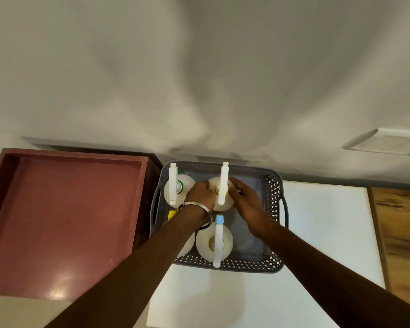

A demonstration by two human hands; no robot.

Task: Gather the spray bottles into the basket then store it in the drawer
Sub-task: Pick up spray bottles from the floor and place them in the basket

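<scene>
A grey perforated basket stands on the white top by the wall. Inside it stand several white spray bottles: one with a green collar at the far left, one with a yellow collar at the far middle, one with a blue nozzle in front, and a yellow-nozzled one mostly hidden under my left forearm. My left hand curls against the left side of the yellow-collared bottle. My right hand touches its right side with fingers at the neck.
An open reddish-brown drawer lies to the left of the basket, its floor bare. The white surface extends right to a wooden strip. A white wall rises behind, with a switch plate at the right.
</scene>
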